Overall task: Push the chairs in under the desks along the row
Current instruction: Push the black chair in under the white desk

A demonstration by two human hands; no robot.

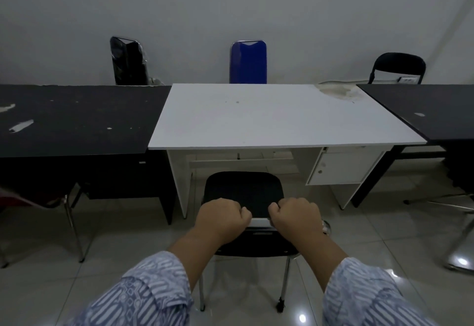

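Gripping the backrest top of the black chair with left hand and right hand, fingers clenched round it, at the near side of the white bench.

Lighting dim and cool throughout. Grey wall evenly lit, darkening toward the upper corners. Small bright glare spots on the glossy floor tiles at near right indicate light from overhead. Space under the left black desk lost in shadow. Top of the white desk is the brightest surface. Desk edges bow toward left and right sides. Patterned sleeves at near edge slightly soft.
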